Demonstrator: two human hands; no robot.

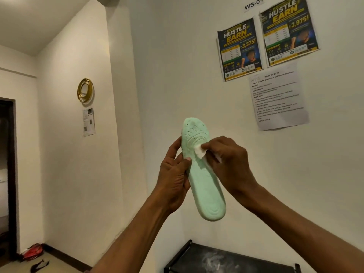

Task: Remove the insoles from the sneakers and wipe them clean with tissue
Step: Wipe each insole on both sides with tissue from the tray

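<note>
Pale-green foam insole [204,186] is held upright at centre, in front of the wall, toe end up. Left hand [175,174] grips its left edge at mid-length. Right hand [230,164], on its right, presses small white folded tissue [200,152] onto the upper part.

Btm right, below the insole: black flat-topped rack [236,261] against the wall.

Upper right on the wall: dark printed poster [239,50] w/ second dark printed poster [288,30] to its right, white "WS-01" label [253,4] above, white printed sheet [278,97] below.

Left wall: gold metal ring [85,90], small paper notice [89,122] under it.

Floor, btm left: red bag [33,251], dark strap [39,266] nearer the camera.
</note>
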